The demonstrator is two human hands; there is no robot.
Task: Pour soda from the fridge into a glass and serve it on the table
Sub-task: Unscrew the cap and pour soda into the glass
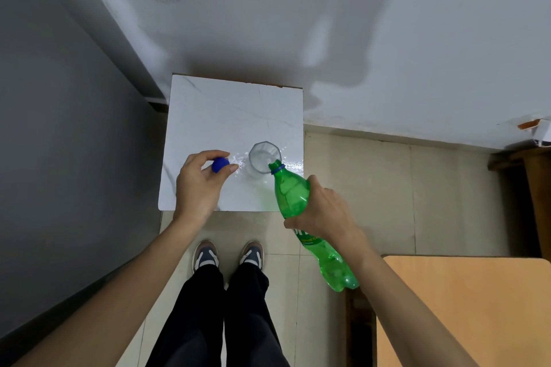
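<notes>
A clear glass (pixel 264 156) stands near the right side of a small white table top (pixel 214 116). My right hand (pixel 323 211) grips a green plastic soda bottle (pixel 293 194) around its middle. The bottle is tilted, its open mouth resting at the glass rim. My left hand (pixel 198 185) hovers over the table's left front part and pinches the blue bottle cap (pixel 220 164) between thumb and fingers. I cannot tell whether liquid is flowing.
A grey surface (pixel 59 128) rises on the left, a white wall (pixel 328 24) behind the table. A wooden table corner (pixel 465 307) sits at the lower right. My shoes (pixel 228 255) stand on the tiled floor just before the white table.
</notes>
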